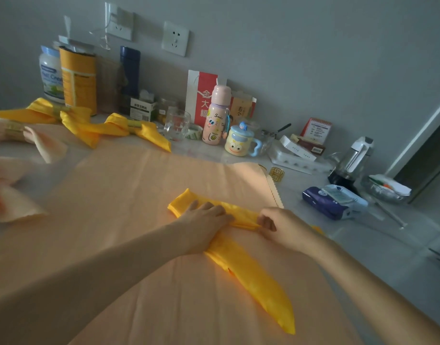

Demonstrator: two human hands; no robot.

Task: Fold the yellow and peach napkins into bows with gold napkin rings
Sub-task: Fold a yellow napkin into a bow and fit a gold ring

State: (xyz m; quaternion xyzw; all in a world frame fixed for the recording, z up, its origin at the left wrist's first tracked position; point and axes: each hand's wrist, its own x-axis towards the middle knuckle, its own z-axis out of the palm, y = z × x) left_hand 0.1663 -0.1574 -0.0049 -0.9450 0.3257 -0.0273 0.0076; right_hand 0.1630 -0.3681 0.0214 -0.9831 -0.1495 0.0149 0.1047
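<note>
Two yellow bows (149, 135) lay finished at upper left; my flat left hand (206, 220) pressed a yellow napkin (258, 275); my right hand (278, 226) pinched it; the gold napkin ring (276, 174) lay unused.

Yellow satin napkin (253, 275) is folded into a long narrow strip and bent into a V on a spread peach cloth (114, 220). Left hand (206, 221) lies flat, fingers straight, pressing where the two legs meet. Right hand (278, 226) is just beside it, thumb and fingers pinching the end of the far leg. Loose gold napkin ring (276, 174) sits on the white counter (363, 242) just past the cloth's far corner. Two finished yellow bows (129, 128) (52, 112) with gold rings lie far left, with a peach bow (17, 131) beside them. Pink cartoon bottle (215, 118), lidded smiley mug (239, 143) and clear glass mug (175, 123) stand along the wall.
</note>
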